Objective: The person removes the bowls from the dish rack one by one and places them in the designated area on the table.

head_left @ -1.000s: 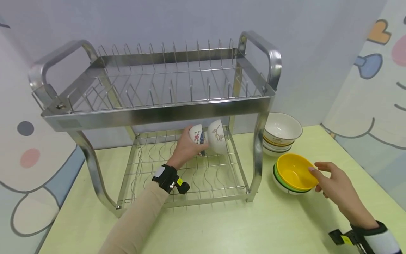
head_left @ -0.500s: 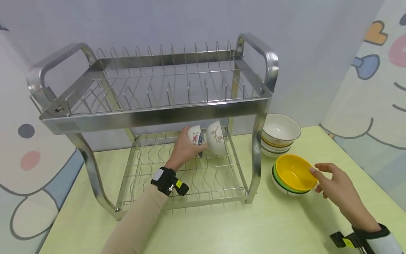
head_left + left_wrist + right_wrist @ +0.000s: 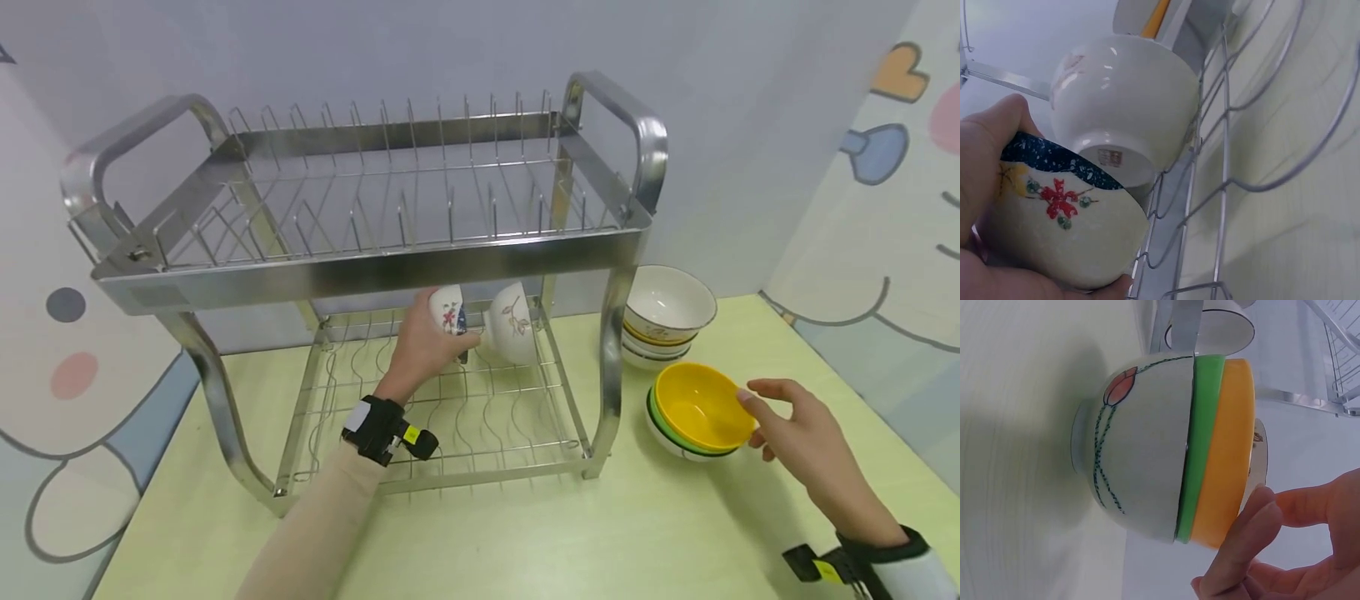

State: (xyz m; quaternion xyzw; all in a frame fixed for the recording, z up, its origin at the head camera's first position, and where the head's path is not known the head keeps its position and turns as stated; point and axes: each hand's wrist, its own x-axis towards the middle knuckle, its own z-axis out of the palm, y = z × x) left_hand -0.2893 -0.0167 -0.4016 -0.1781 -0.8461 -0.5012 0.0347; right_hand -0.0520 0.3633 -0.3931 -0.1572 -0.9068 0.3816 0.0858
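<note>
My left hand (image 3: pixel 423 346) grips a small bowl (image 3: pixel 1060 219) with red flowers and a speckled dark-blue rim band, tilted on its side within the rack's lower level. To its right a white bowl with a leaf-twig pattern (image 3: pixel 513 325) stands on edge in the wires; its foot ring faces the held bowl in the left wrist view. At the right, my right hand (image 3: pixel 798 437) has relaxed fingers, with a fingertip at the rim of a yellow bowl (image 3: pixel 697 404). That bowl nests in a green bowl (image 3: pixel 1202 437), which sits in a white bowl with a tulip pattern (image 3: pixel 1147 444).
A two-level metal dish rack (image 3: pixel 375 271) stands on the pale table (image 3: pixel 525 533), its upper tier over my left hand. Behind the yellow bowl is another stack, topped by a white bowl (image 3: pixel 670 302), close by the rack's right leg (image 3: pixel 611 375). A wall is behind.
My left hand has moved left with the flowered bowl, widening the gap to the white bowl in the rack. The right hand stays at the yellow bowl's rim.
</note>
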